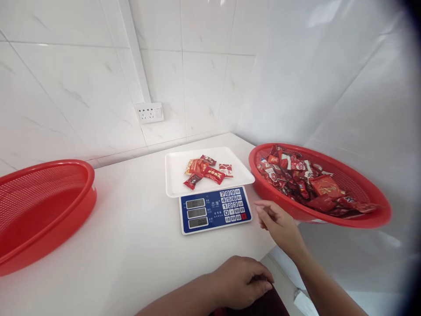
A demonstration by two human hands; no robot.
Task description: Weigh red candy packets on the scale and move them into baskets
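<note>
A white digital scale with a blue keypad panel (pixel 215 210) stands on the table, its display digits faint. Its white weighing tray (pixel 177 175) carries several small red, cream and dark red wrapped snack packets (pixel 213 174). My right hand (pixel 278 224) hovers just right of the keypad, below the rim of a red basket; its fingers are curled loosely together and nothing shows in them. Down by the table's front edge, my left hand (pixel 241 281) rests with fingers bent inward above dark cloth. Its palm is hidden, and no object shows in it.
The red oval basket (pixel 355 175) on the right holds many red snack packets (pixel 301 180) and juts past the table's edge. Another red mesh basket (pixel 75 193) stands at the left. Behind the white table (pixel 138 228) rises a tiled wall with a power socket (pixel 150 113).
</note>
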